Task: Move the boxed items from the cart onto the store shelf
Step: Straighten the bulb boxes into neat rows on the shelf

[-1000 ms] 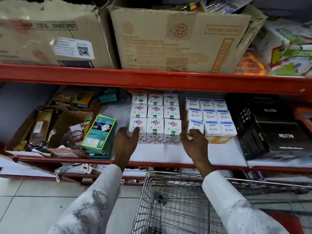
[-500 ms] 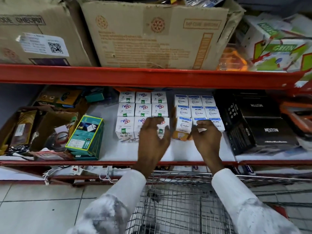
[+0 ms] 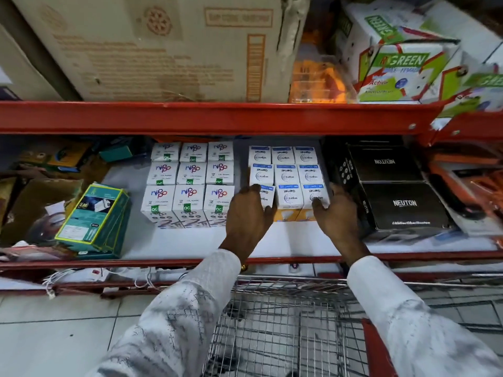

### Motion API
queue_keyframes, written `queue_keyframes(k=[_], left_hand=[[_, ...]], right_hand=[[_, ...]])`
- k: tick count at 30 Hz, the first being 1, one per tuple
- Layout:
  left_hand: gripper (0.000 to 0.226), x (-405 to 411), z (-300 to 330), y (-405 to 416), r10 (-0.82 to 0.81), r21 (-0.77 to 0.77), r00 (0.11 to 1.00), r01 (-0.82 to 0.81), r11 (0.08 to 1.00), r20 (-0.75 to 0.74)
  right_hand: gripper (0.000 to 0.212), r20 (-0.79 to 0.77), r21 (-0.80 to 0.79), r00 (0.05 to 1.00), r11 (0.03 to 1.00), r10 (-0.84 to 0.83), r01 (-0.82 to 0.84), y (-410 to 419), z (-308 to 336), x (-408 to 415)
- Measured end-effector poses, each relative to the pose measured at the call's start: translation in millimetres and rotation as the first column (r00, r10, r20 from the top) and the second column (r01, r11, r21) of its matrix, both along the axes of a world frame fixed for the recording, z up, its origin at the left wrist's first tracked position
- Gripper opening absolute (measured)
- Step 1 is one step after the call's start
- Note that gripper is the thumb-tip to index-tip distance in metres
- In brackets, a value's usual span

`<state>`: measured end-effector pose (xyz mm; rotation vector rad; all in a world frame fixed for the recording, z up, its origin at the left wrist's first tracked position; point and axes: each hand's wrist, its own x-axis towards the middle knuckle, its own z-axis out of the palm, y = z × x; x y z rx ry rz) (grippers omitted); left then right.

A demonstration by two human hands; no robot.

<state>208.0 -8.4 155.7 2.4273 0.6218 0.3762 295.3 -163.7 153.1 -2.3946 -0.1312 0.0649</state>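
On the white lower shelf stands a block of small white-and-blue Garnet boxes, three across and several deep. My left hand lies flat against the left side of the front row, where the front-left box sits slightly askew. Fingertips of my right hand touch the front-right box. Both hands flank that front row and neither lifts a box. Below my arms is the wire cart; I see no boxes in the part that shows.
Left of the Garnet block is a second block of white boxes with green labels. Black Neuton boxes crowd the right. A green box leans at the left. The red upper shelf beam carries large cardboard cartons.
My left hand moved right from the green-label boxes to the left side of the Garnet row. My right hand shifted to its right side. The tilted front-left box now stands nearly in line.
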Motion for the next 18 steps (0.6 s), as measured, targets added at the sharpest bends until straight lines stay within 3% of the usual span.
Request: queue_keyframes(k=[18], left_hand=[[0.040, 6.2, -17.7, -5.8, 0.088, -0.065, 0.995, -0.085, 0.994, 0.045]], right_hand=[[0.035, -0.044, 0.046, 0.997, 0.997, 0.068, -0.066, -8.3, -16.4, 24.1]])
